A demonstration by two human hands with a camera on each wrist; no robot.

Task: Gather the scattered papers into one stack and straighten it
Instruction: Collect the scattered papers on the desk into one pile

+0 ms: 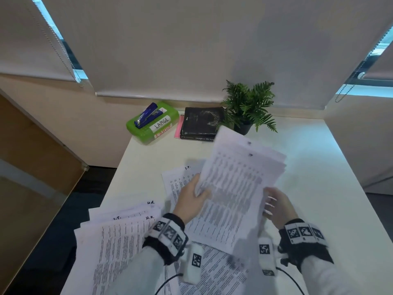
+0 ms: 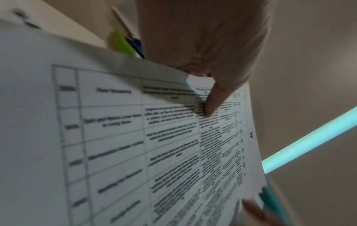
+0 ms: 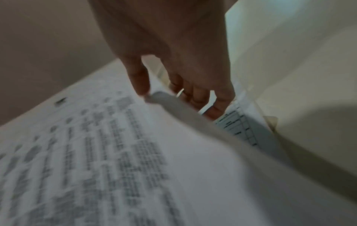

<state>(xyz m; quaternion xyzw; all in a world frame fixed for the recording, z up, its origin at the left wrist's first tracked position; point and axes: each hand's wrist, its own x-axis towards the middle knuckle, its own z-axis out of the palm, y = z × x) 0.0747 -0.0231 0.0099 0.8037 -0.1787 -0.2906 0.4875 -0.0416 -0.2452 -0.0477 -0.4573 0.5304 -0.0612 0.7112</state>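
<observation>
A bundle of printed sheets (image 1: 234,188) with tables on them hangs tilted above the white table (image 1: 319,167). My left hand (image 1: 196,193) grips its left edge, thumb on the top sheet (image 2: 135,145). At the right edge, my right hand (image 1: 270,206) pinches the bundle (image 3: 96,152), thumb above and fingers (image 3: 203,100) curled beneath. The picture is blurred there. More papers lie loose on the table: a fanned pile (image 1: 119,231) at front left, one sheet (image 1: 178,179) behind my left hand, and sheets (image 1: 217,271) under my wrists.
At the table's back stand a green box (image 1: 153,126) with a blue stapler (image 1: 146,114) on it, black books (image 1: 202,122) and a potted fern (image 1: 248,107). The table's left edge (image 1: 114,179) drops to a dark floor. Window blinds hang behind.
</observation>
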